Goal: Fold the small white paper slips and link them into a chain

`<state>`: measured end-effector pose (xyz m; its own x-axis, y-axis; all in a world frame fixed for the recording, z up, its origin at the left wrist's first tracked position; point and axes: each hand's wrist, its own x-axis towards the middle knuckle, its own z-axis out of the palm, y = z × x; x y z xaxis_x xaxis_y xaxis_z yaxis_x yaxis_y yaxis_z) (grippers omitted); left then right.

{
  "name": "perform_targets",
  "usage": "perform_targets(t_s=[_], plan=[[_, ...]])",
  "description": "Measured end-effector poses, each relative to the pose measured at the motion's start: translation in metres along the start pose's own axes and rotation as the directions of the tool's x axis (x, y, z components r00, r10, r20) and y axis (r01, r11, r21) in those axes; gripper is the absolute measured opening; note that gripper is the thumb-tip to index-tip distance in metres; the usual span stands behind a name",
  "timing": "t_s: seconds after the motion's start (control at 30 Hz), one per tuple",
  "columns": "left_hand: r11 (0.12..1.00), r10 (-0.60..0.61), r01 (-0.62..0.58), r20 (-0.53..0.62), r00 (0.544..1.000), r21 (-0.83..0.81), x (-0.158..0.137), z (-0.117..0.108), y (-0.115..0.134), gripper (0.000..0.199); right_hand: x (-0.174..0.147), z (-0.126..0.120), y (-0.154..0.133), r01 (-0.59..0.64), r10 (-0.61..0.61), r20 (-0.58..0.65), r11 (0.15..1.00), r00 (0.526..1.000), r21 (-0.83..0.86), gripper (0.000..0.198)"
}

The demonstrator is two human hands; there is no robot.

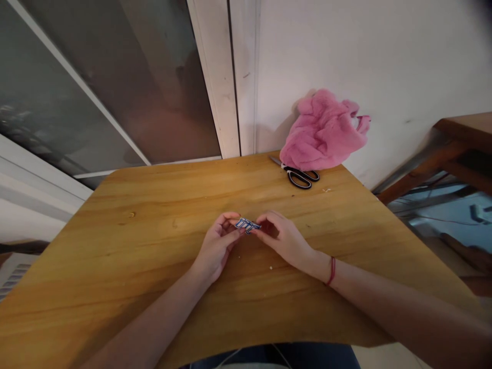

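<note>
Head view: left hand (218,247) and right hand (286,241) pinch opposite ends of a blue-and-white patterned piece (247,224); beyond it, rightward, lie black-handled scissors (301,179) (and pink plush fabric (323,130)).

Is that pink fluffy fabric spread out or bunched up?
Bunched up: the pink fabric sits in a rumpled heap, its folds showing, at the wooden table's far right corner.

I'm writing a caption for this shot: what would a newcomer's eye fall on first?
Probably the fluffy pink cloth, bunched at the table's far right against the white wall. Black-handled scissors lie just in front of it. Then the small blue-and-white piece, held between the left hand and right hand near the middle.
</note>
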<state>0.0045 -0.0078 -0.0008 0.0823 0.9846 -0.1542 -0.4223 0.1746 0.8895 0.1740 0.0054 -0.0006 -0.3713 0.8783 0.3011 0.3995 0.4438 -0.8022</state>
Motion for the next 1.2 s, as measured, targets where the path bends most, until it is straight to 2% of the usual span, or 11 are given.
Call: perform_targets(t_s=[0.1,0.2,0.27,0.37,0.43,0.5,0.73,0.8,0.93,1.0,1.2], plan=[[0.969,0.119,-0.122,0.025,0.993,0.215,0.005,-0.004,0.002,0.019,0.004,-0.003,0.0,0.021,-0.021,0.007,0.999,1.0,-0.047,0.003],[0.856,0.193,-0.208,0.08,0.978,0.474,0.009,-0.01,0.004,0.014,0.008,-0.005,0.003,0.064,-0.061,0.031,0.991,0.998,-0.122,0.005],[0.694,0.271,-0.295,0.141,0.952,0.657,0.011,-0.014,0.005,0.013,0.011,-0.006,0.007,0.105,-0.092,0.068,0.971,0.993,-0.214,0.006],[0.381,0.353,-0.413,0.283,0.892,0.827,0.013,-0.019,0.002,0.015,0.013,-0.005,0.015,0.145,-0.11,0.112,0.917,0.988,-0.372,0.006],[0.267,0.334,-0.436,0.342,0.878,0.859,0.014,-0.022,-0.002,0.017,0.014,-0.004,0.019,0.144,-0.101,0.12,0.887,0.988,-0.44,0.01],[0.253,0.307,-0.444,0.364,0.879,0.859,0.015,-0.023,-0.006,0.019,0.015,-0.004,0.02,0.14,-0.092,0.125,0.874,0.988,-0.465,0.012],[0.39,0.316,-0.481,0.376,0.871,0.785,0.016,-0.021,-0.005,0.029,0.018,-0.004,0.014,0.063,0.012,0.152,0.876,0.988,-0.477,0.012],[0.338,0.296,-0.49,0.404,0.866,0.803,0.014,-0.019,-0.005,0.036,0.018,-0.004,0.014,0.063,0.02,0.16,0.865,0.987,-0.498,0.013],[0.034,0.243,-0.455,0.435,0.867,0.89,0.008,-0.016,-0.009,0.047,0.018,-0.003,0.013,0.087,0.008,0.174,0.844,0.985,-0.53,0.014],[-0.054,0.237,-0.435,0.434,0.869,0.899,0.006,-0.014,-0.01,0.051,0.019,-0.003,0.013,0.092,0.003,0.174,0.841,0.985,-0.533,0.013],[-0.065,0.228,-0.411,0.414,0.881,0.909,0.007,-0.014,-0.011,0.053,0.02,-0.002,0.015,0.145,-0.042,0.209,0.85,0.977,-0.506,0.011]])
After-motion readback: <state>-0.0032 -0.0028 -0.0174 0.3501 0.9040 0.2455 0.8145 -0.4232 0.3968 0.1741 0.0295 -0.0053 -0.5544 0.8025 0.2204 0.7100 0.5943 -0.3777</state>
